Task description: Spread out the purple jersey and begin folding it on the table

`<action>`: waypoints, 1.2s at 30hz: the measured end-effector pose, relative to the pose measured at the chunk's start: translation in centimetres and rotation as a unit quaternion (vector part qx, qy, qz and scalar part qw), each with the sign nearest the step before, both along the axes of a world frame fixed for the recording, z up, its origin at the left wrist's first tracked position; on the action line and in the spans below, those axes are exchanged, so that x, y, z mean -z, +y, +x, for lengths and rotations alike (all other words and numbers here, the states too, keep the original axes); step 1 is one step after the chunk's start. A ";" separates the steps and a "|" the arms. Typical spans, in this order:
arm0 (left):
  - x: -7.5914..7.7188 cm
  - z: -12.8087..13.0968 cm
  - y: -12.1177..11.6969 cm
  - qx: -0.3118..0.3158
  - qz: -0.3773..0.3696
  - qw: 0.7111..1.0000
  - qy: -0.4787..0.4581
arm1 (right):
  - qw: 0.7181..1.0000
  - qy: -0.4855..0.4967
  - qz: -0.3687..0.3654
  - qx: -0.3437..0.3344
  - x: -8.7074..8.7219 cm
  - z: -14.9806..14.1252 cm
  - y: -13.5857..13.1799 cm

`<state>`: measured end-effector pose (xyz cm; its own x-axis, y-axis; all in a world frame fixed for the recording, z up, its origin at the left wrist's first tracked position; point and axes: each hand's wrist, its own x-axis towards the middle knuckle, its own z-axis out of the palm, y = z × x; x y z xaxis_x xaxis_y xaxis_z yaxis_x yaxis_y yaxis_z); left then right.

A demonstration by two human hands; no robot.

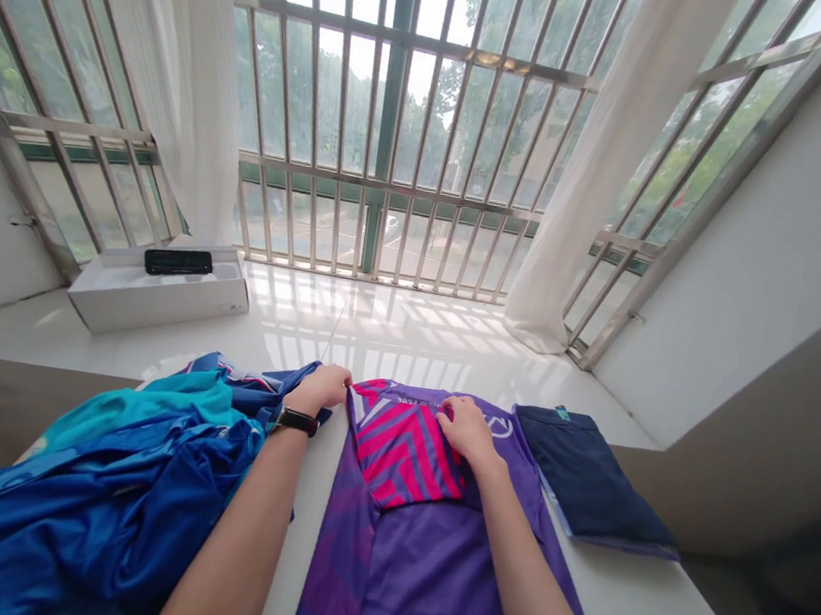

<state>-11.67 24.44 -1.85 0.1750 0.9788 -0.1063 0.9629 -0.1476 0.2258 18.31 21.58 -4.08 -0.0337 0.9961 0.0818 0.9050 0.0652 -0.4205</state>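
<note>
A purple jersey [435, 583] lies spread on the white surface in front of me. One pink-and-purple striped sleeve [406, 453] is folded inward across its upper part, with white lettering near the top edge. My left hand [324, 389], wearing a dark-banded watch [297, 421] at the wrist, pinches the jersey's upper left corner. On the right side of the striped sleeve rests my right hand [468, 428], its fingers bent and gathered on the fabric. Part of the cloth under the right hand is hidden.
Rumpled blue and teal garments [132, 473] are heaped at left. A folded navy garment [592, 478] lies at right, beside the jersey. On the white windowsill [288, 317], a white box [161, 300] carries a black phone-like object [178, 262]. Behind are white curtains [583, 199] and barred windows.
</note>
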 end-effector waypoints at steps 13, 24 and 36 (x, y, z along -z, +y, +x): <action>-1.1 0.2 -0.3 0.042 0.017 0.996 -0.074 | 0.995 0.100 0.015 -0.006 -0.2 2.6 1.3; 0.3 1.4 -0.6 -0.033 0.067 0.996 -0.047 | 0.989 0.144 -0.002 0.042 0.8 4.2 1.6; 0.8 1.7 -0.1 -0.023 0.087 0.994 -0.068 | 0.975 0.201 -0.065 0.067 0.7 4.5 1.5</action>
<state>-9.95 24.35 -2.67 0.1302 0.9877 0.0866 0.9320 -0.1517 0.3292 22.85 23.06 -4.75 0.1063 0.9921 -0.0667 0.6616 -0.1207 -0.7401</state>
